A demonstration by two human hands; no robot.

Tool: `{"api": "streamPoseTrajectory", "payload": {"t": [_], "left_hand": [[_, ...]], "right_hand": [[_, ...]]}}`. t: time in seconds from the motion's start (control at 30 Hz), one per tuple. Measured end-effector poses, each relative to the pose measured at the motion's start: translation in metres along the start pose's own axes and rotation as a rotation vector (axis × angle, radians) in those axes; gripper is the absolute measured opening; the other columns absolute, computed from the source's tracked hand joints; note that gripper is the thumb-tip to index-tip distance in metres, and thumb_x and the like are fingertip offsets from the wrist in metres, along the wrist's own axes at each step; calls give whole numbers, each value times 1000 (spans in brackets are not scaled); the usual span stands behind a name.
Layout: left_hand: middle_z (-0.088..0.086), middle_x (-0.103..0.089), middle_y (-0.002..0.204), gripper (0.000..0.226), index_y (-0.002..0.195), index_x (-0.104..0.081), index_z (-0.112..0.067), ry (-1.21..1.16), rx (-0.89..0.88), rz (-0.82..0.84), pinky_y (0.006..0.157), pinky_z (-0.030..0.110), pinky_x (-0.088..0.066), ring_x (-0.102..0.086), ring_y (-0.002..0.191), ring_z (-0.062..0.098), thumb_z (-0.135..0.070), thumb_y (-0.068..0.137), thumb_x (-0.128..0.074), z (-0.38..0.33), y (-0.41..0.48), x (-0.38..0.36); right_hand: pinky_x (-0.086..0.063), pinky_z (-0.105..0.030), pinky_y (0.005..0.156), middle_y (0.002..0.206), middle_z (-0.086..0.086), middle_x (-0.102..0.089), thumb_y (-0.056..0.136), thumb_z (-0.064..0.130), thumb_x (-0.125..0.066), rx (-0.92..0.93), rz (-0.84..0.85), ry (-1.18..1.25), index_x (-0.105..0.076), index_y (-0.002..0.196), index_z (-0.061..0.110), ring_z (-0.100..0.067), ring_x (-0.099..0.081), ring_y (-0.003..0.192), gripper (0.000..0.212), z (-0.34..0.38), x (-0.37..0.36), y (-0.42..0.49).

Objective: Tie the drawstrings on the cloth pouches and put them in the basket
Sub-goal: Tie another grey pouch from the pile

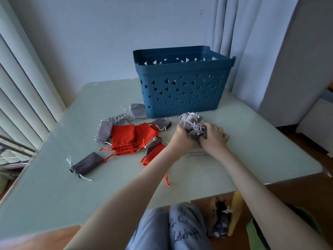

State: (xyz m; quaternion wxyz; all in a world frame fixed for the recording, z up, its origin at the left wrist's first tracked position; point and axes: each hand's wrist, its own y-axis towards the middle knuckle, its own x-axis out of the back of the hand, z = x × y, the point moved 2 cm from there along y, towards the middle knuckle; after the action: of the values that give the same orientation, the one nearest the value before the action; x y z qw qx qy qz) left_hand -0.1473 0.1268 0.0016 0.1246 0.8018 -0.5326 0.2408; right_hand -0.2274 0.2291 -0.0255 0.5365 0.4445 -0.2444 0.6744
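A bunch of grey cloth pouches [191, 123] with pale drawstrings sits just in front of the blue plastic basket [182, 89]. My left hand [181, 135] grips the bunch from the left and my right hand [214, 137] grips it from the right, fingers curled round the cloth. Several red pouches [129, 139] and loose grey pouches [104, 129] lie spread on the table to the left. One dark grey pouch [86, 164] lies apart, nearer the front left.
The pale green table [252, 150] ends close at the right and front. A white flat thing [196, 151] lies under my right wrist. Curtains hang behind the basket; a drying rack [14, 152] stands at the left. My knees show below the table edge.
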Motion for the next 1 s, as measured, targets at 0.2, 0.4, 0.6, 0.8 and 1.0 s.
{"api": "streamPoseTrajectory", "payload": {"t": [0.2, 0.4, 0.6, 0.8, 1.0], "left_hand": [[15, -41, 142, 52, 139, -37, -3, 303, -144, -75, 99, 26, -32, -40, 129, 28, -14, 91, -54, 3, 3, 42], [9, -58, 122, 33, 121, -60, -14, 328, -122, -332, 83, 26, -42, -58, 105, 26, -8, 92, -43, 32, 6, 117], [18, -53, 126, 47, 130, -53, -21, 498, 79, -496, 95, 34, -31, -45, 115, 37, -6, 86, -46, 86, 13, 190], [17, -60, 118, 46, 135, -40, -18, 411, 371, -412, 98, 43, -42, -51, 112, 37, -26, 91, -50, 135, 18, 227], [5, -58, 73, 13, 87, -67, -14, 219, 330, -280, 63, 27, -38, -54, 74, 25, -23, 82, -60, 137, 11, 232]], "right_hand": [[-20, -33, 94, 125, -1, -49, 81, 15, -57, 236, -228, 111, -51, 123, 20, -25, -36, 119, 43, 42, 5, -11], [-30, -34, 102, 128, -7, -53, 87, 9, -54, 498, 23, 181, -51, 127, 11, -25, -41, 120, 40, 116, -19, 0], [-39, -39, 102, 124, -7, -59, 95, 11, -47, 587, 226, 212, -56, 126, 9, -22, -50, 118, 32, 185, -52, 13], [-34, -42, 104, 126, -3, -61, 95, 38, -48, 559, 381, 156, -49, 134, 18, -23, -51, 121, 44, 233, -90, 15], [-36, -43, 102, 116, -2, -66, 94, 36, -52, 550, 404, 248, -65, 113, 24, -22, -54, 114, 26, 250, -112, 18]]}}
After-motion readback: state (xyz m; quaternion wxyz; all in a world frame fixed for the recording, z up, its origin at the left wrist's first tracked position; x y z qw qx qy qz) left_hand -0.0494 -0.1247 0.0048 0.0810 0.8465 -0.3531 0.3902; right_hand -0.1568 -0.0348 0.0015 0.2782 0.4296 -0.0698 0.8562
